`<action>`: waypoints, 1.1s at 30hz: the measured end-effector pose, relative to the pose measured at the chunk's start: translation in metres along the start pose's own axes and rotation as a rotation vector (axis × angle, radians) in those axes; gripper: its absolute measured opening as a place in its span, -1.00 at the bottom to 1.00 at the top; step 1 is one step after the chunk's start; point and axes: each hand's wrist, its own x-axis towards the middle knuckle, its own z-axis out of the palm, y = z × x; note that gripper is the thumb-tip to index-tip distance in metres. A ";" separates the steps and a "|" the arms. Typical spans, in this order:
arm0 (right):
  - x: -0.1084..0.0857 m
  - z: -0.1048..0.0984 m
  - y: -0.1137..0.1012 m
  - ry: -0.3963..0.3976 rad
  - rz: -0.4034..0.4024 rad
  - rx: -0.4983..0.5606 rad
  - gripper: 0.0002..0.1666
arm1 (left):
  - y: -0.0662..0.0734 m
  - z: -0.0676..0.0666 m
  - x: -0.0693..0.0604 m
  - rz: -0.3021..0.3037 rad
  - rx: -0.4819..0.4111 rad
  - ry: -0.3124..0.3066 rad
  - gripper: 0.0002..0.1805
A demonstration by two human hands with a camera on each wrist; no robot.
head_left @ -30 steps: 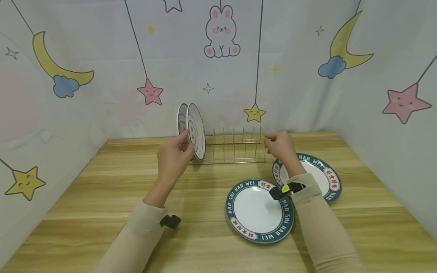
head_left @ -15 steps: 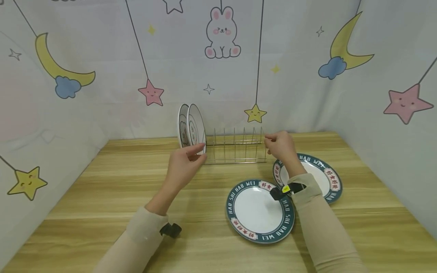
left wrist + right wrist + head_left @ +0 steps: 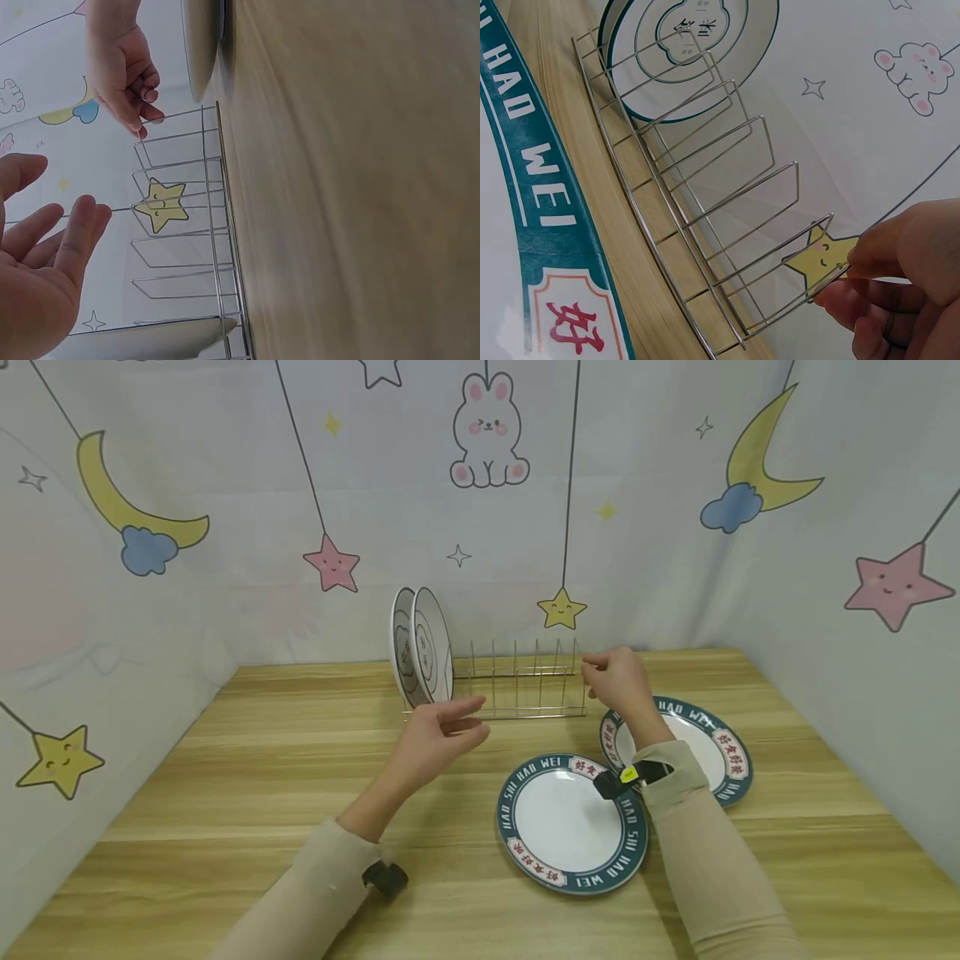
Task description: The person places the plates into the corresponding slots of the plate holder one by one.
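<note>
Left hand [image 3: 431, 745]'s empty, thumb and fingers apart, just in front of the wire rack [image 3: 525, 717]; right hand [image 3: 621, 681] pinches the rack's end. Two upright plates [image 3: 435, 643] are slotted already, so probably between plates. Next move likely calls for gripping the near flat plate [image 3: 567, 822]'s rim, on the worktop [image 3: 225, 793].

- Head: from above, facing forward and down, farthest from the wire plate rack [image 3: 516, 717].
- Left wrist: low, close, turned sideways, facing the rack and backdrop [image 3: 97, 165].
- Right wrist: nearer, tilted, looking along the rack; both wrist views share the right hand [image 3: 919, 262].
</note>
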 end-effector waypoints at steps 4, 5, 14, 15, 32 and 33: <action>0.000 0.000 -0.001 0.005 0.004 -0.003 -0.60 | 0.001 0.005 -0.001 -0.022 -0.045 -0.043 -0.45; 0.000 0.000 -0.001 0.006 0.005 -0.004 -0.60 | 0.000 0.006 -0.001 -0.020 -0.055 -0.052 -0.44; 0.000 0.000 -0.001 0.011 -0.002 -0.013 -0.60 | -0.004 0.010 0.000 -0.022 0.004 -0.171 -0.42; 0.000 0.000 0.000 0.011 -0.003 -0.015 -0.60 | -0.005 0.011 0.000 -0.027 0.023 -0.183 -0.42; -0.001 0.000 -0.001 0.009 -0.003 -0.014 -0.61 | -0.021 0.022 -0.001 -0.045 0.030 -0.388 -0.26; -0.001 0.000 -0.001 0.009 -0.004 -0.015 -0.61 | -0.021 0.022 -0.001 -0.055 0.034 -0.397 -0.26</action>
